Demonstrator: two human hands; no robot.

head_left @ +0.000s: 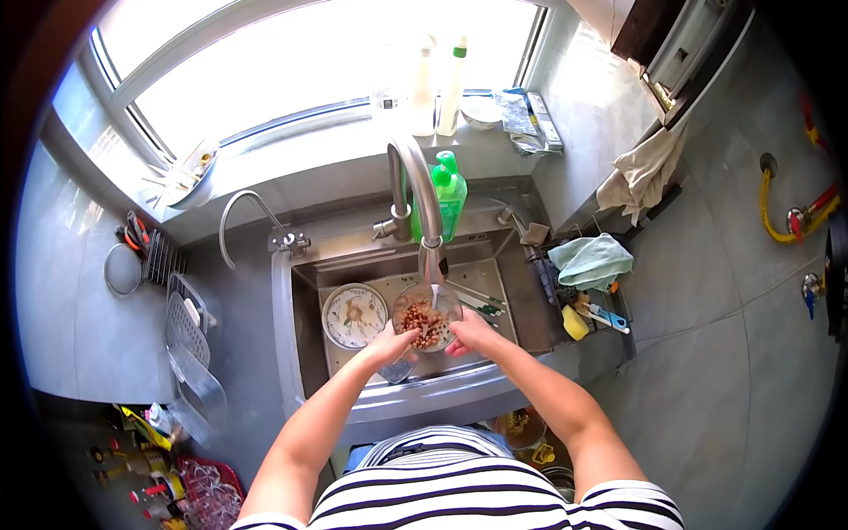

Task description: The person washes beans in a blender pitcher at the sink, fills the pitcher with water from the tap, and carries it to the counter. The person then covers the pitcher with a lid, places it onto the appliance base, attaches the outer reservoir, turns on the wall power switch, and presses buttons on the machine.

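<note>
Grasping the bowl (405, 299) with both bare hands: from eight o'clock with the left hand (389, 344), with the thumb laid over the rim, and from four o'clock with the right hand (473, 336), with some fingers hidden. Holding it within the walls of the sink (521, 293), beneath the tap (426, 199) at twelve. Cannot tell whether resting on the sink floor or raised off it. Loaded with red-brown pieces (427, 329), nuts or beans, too small to tell which.

Flanked at nine, just beside the rim, by a flowered plate (355, 316); at two by sticks (480, 299), lying in the sink. Near seven, just below the left hand, shows a clear thing (397, 370), too blurred to name. Farther out, has a green bottle (453, 199) just past twelve, a pale cloth (590, 261) past two, a yellow sponge (575, 323) at three, and a thin curved spout (222, 231) toward ten. Wearing a striped shirt (450, 490), at six.
</note>
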